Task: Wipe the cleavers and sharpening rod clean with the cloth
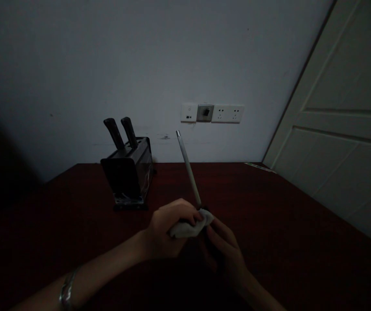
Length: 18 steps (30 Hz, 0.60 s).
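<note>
A honing steel (188,167) points up and slightly left, its long pale rod ending in a shinier tip. Closed around a crumpled white cloth (187,230), my left hand (167,224) presses it to the base of the rod, near the dark handle. My right hand (227,252) is closed on the handle from the right and below; the handle is mostly hidden by fingers and cloth. Behind and left of my hands stands a dark knife block (122,178) with two black-handled knives (114,133) in its slots.
Both hands are above a dark red table (253,194) that runs back to a pale wall (123,56). Sockets and a switch panel (213,113) are on the wall. A white panelled door (344,151) borders the table on the right. The light is dim.
</note>
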Available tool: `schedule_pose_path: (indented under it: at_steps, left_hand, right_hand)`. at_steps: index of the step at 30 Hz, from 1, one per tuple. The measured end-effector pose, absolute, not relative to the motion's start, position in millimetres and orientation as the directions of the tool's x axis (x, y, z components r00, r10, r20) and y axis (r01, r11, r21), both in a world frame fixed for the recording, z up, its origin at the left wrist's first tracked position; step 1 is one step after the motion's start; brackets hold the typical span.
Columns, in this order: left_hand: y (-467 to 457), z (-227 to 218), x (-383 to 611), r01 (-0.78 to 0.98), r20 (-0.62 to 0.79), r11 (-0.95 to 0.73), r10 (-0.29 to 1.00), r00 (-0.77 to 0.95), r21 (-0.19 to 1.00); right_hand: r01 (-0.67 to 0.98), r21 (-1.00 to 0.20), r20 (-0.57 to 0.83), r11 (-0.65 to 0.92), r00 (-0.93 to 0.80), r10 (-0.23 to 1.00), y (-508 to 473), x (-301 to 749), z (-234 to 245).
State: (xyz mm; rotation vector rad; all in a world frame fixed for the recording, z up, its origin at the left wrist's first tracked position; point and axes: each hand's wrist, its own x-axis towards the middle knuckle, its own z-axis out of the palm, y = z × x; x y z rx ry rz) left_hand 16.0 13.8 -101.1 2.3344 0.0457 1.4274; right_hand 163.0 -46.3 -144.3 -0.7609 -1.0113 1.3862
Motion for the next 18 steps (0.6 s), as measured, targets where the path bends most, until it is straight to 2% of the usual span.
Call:
schedule_pose_path:
  at_steps: [4, 9, 15, 18]
  left_hand:
    - [14.9, -105.3, 16.0, -0.226, 0.834, -0.856, 0.337, 0.438, 0.464]
    - [14.5, -108.8, 17.1, -0.267, 0.831, -0.823, 0.37, 0.416, 0.501]
    - [20.3, -110.2, 17.7, -0.206, 0.818, -0.8, 0.506, 0.275, 0.564]
    - [22.3, -106.2, 17.4, -0.171, 0.834, -0.822, 0.505, 0.224, 0.544]
  right_hand:
    - [-0.441, -0.895, 0.155, 0.065, -0.173, 0.973, -48.7, 161.5, -142.2]
    - [-0.497, -0.867, 0.166, 0.041, -0.21, 0.963, -48.7, 164.8, -139.8]
    - [-0.56, -0.826, 0.161, 0.069, -0.116, 0.98, -44.6, 168.8, -134.4]
    - [-0.533, -0.843, 0.154, 0.076, -0.104, 0.983, -43.6, 167.6, -135.1]
